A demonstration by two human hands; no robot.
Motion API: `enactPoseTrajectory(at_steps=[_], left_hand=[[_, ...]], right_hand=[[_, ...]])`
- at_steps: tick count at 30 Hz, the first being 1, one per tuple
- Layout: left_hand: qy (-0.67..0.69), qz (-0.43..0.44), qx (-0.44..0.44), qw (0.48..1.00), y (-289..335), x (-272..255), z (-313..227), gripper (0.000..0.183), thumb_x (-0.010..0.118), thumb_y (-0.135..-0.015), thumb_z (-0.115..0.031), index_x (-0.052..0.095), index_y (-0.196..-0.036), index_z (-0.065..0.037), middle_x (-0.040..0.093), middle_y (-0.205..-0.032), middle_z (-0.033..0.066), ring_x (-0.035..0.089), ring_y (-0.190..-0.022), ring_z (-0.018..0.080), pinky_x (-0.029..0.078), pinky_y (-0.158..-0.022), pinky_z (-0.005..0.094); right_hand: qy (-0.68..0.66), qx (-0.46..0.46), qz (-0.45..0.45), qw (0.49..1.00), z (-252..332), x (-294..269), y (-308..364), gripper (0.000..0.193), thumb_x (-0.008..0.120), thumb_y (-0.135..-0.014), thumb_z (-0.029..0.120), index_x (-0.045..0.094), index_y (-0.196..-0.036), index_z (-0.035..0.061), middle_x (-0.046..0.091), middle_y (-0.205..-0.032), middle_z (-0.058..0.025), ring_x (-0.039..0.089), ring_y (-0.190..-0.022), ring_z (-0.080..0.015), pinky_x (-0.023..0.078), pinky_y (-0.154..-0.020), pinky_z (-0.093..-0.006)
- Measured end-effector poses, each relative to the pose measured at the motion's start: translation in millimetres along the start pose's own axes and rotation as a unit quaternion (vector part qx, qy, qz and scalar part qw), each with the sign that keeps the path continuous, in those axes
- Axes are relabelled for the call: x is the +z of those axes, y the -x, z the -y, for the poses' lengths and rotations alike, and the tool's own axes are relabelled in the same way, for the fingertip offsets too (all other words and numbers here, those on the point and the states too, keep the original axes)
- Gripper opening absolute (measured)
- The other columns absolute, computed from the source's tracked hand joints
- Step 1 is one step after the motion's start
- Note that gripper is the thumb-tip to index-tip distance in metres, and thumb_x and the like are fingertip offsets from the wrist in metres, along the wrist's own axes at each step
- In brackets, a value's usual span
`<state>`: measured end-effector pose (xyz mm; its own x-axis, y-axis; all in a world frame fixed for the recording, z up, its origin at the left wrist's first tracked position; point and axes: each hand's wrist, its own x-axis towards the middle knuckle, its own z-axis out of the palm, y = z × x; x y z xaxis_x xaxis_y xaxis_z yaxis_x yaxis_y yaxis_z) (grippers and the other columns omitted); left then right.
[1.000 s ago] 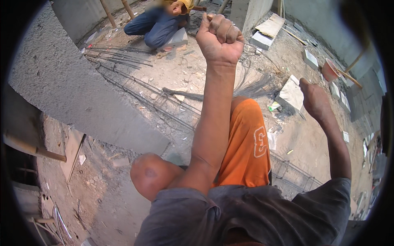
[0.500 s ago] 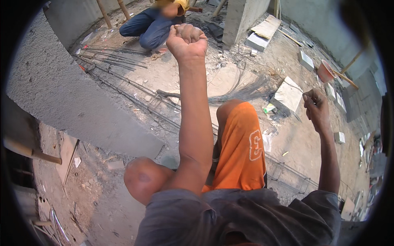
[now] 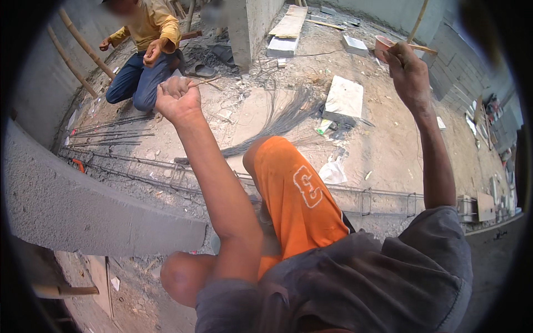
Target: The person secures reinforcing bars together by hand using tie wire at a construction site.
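My left hand (image 3: 179,101) is raised in front of me, closed in a fist with the fingers curled toward the palm. A thin brown stick or wire shows beside its knuckles; I cannot tell whether the hand holds it or it lies on the ground behind. My right hand (image 3: 409,75) is held up on the far right, its fingers closed in a pinch. What it grips, if anything, is too small to make out. Between the hands and farther down, a fanned bundle of thin grey wires (image 3: 286,119) lies on the ground.
A co-worker in a yellow top (image 3: 158,22) kneels at the far left. Steel bars (image 3: 111,135) and a long rebar cage (image 3: 383,201) lie across the ground. A pale block (image 3: 343,99), a reddish bucket (image 3: 383,45) and a concrete pillar (image 3: 244,33) stand around. A rough grey slab (image 3: 100,205) borders the left.
My view has turned, so the scene sits farther left. My right hand has risen, and my left forearm now leans left. The co-worker's upper body has come into view. Both hands stay closed.
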<state>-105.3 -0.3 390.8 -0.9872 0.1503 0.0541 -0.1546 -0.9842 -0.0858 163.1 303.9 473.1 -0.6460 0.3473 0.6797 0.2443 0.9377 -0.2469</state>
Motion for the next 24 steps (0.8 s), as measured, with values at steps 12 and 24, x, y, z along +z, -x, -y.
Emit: enactPoseTrajectory(at_steps=[12,24], left_hand=[[0.08,0.142,-0.048,0.985,-24.8,-26.8,-46.9,0.039,0.039,-0.086,-0.012,0.022,-0.051,-0.015,0.017,-0.046,-0.0036,0.012,-0.038,0.008,0.012,-0.041,0.0241],[0.06,0.156,-0.013,0.986,-10.2,3.8,-44.9,0.039,0.04,-0.087,-0.013,0.025,-0.052,-0.015,0.018,-0.045,-0.0033,0.011,-0.037,0.0089,0.011,-0.039,0.0235]], right_hand=[[-0.694,-0.109,0.306,0.643,67.9,-51.6,11.3,0.028,0.05,-0.1,0.023,0.058,-0.094,-0.0029,0.05,-0.061,-0.0014,0.045,-0.048,-0.0077,0.034,-0.042,-0.0225],[-0.305,-0.276,0.665,0.623,76.1,-19.8,102.3,0.015,0.057,-0.093,0.019,0.061,-0.095,0.0041,0.063,-0.072,-0.0184,0.063,-0.066,-0.0337,0.048,-0.058,-0.0419]])
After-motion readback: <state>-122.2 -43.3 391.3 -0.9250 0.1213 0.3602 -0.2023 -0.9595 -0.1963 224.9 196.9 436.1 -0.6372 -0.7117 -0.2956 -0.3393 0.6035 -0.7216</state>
